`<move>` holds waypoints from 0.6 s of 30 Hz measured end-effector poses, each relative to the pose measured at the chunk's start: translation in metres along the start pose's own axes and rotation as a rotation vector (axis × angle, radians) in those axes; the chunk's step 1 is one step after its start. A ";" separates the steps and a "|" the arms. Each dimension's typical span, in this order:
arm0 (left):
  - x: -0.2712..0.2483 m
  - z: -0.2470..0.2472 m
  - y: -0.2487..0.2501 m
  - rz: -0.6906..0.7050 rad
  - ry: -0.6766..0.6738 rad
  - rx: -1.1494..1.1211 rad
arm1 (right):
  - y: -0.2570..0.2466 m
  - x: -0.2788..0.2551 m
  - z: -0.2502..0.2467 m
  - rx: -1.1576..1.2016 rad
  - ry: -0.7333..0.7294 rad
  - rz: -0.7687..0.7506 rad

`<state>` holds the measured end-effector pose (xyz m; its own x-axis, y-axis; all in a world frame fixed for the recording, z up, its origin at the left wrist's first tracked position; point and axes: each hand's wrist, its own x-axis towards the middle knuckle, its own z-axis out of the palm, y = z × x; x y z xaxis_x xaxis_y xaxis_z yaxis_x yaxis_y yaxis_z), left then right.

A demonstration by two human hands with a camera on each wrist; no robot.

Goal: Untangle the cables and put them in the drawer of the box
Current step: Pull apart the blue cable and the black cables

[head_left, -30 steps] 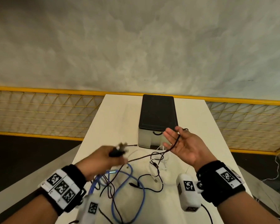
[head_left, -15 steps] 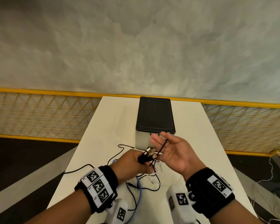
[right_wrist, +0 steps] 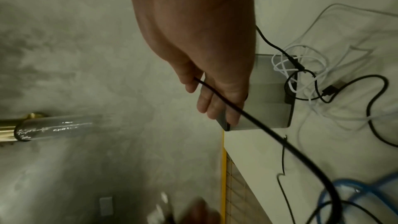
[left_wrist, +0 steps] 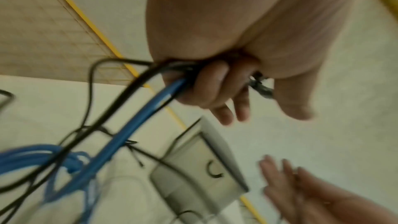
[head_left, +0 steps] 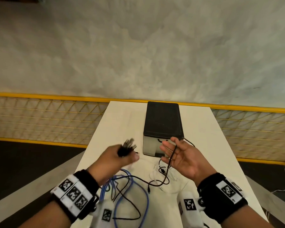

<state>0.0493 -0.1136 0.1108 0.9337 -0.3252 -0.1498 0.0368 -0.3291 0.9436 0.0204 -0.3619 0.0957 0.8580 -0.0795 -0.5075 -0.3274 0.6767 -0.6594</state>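
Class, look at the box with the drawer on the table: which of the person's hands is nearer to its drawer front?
The right. The right hand is raised just in front of the drawer front, overlapping it in the head view, a black cable running between its fingers. The left hand grips a bundle of cable ends further left.

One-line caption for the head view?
Left hand grips cable ends; a black cable crosses the open right hand before the box.
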 end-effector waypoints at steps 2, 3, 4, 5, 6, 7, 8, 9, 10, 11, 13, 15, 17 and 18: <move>0.014 0.018 0.021 0.100 0.116 -0.056 | 0.006 -0.002 0.006 -0.031 -0.019 -0.003; 0.017 0.029 0.030 0.141 0.082 -0.069 | 0.009 -0.004 0.009 -0.033 -0.036 -0.005; 0.018 0.041 0.033 0.164 0.008 -0.054 | 0.012 -0.005 0.013 -0.029 -0.061 -0.003; 0.020 0.054 0.031 0.177 -0.069 -0.037 | 0.015 -0.008 0.017 -0.017 -0.091 0.004; 0.022 0.066 0.028 0.171 -0.106 -0.019 | 0.016 -0.011 0.022 -0.010 -0.118 0.010; 0.023 0.074 0.023 0.156 -0.104 -0.029 | 0.019 -0.014 0.026 -0.007 -0.140 0.026; 0.023 0.079 0.018 0.143 -0.082 -0.053 | 0.020 -0.016 0.029 -0.022 -0.152 0.043; 0.023 0.081 0.012 0.131 -0.076 -0.091 | 0.019 -0.019 0.030 -0.050 -0.155 0.059; 0.023 0.080 0.007 0.112 -0.098 -0.130 | 0.016 -0.019 0.029 -0.066 -0.142 0.069; 0.023 0.077 0.003 0.090 -0.145 -0.133 | 0.010 -0.018 0.026 -0.050 -0.115 0.066; 0.017 0.063 -0.007 0.031 -0.255 0.007 | -0.007 -0.011 0.014 0.051 -0.019 0.022; 0.011 0.042 -0.023 -0.038 -0.330 0.220 | -0.027 -0.005 0.001 0.167 0.080 -0.030; 0.005 0.019 -0.034 -0.103 -0.374 0.316 | -0.036 -0.002 -0.006 0.174 0.106 -0.054; 0.003 0.010 -0.035 -0.119 -0.373 0.321 | -0.035 -0.001 -0.007 0.130 0.103 -0.060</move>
<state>0.0475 -0.1120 0.0743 0.7366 -0.5440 -0.4018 -0.0303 -0.6200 0.7840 0.0283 -0.3906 0.1157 0.8268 -0.1926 -0.5285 -0.2173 0.7572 -0.6160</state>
